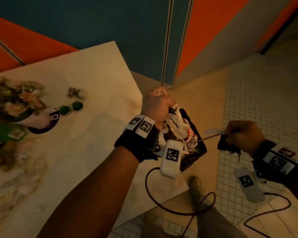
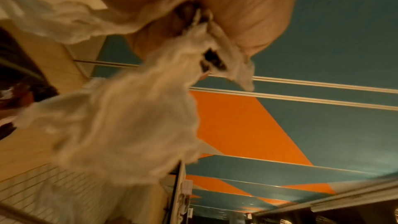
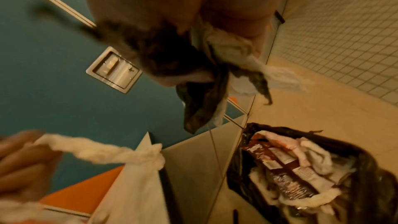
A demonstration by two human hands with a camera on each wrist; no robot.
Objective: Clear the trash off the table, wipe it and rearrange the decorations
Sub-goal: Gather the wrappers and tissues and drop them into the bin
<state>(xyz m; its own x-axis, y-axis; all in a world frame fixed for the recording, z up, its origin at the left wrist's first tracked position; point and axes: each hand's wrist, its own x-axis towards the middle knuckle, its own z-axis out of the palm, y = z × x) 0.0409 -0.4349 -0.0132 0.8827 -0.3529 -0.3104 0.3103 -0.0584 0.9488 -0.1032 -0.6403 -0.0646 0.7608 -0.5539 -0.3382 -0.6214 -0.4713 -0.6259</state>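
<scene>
Over the trash bin (image 1: 194,148), just off the table (image 1: 93,83) corner: left hand (image 1: 156,104) fisted tight round a long wad of white tissue (image 2: 120,125), hanging down toward the bin mouth. Right hand (image 1: 243,133), off to the bin's right and not over it, pinching a mixed bunch: dark crumpled wrapper (image 3: 202,101), some white paper (image 3: 232,47), plus a thin stick (image 1: 208,137) poking back toward the bin. Neither load in the bin yet.

Bin already stuffed, tissue and a brown printed packet (image 3: 277,161) heaped up to the rim. So, biggest risk: dropping more on top and watching it slide off onto the floor. Light tissue, easy to drift wide of the bin too, especially the trailing end nearest the table edge. Same for the right-hand bunch: loose scraps dangling, likely to shed bits on the tiles beside the bin if let go from there. Stick could snag the liner or flick stuff out going in.

Also dangling near the bin: a wrist cable (image 1: 162,203), looped low in front of it, easy to catch.

Left of the bin, on the table: flower arrangement (image 1: 15,100), small green bits (image 1: 70,107) and what looks like smeared mess near the front edge, blurry. Wiping and rearranging not started, by the look of it.
</scene>
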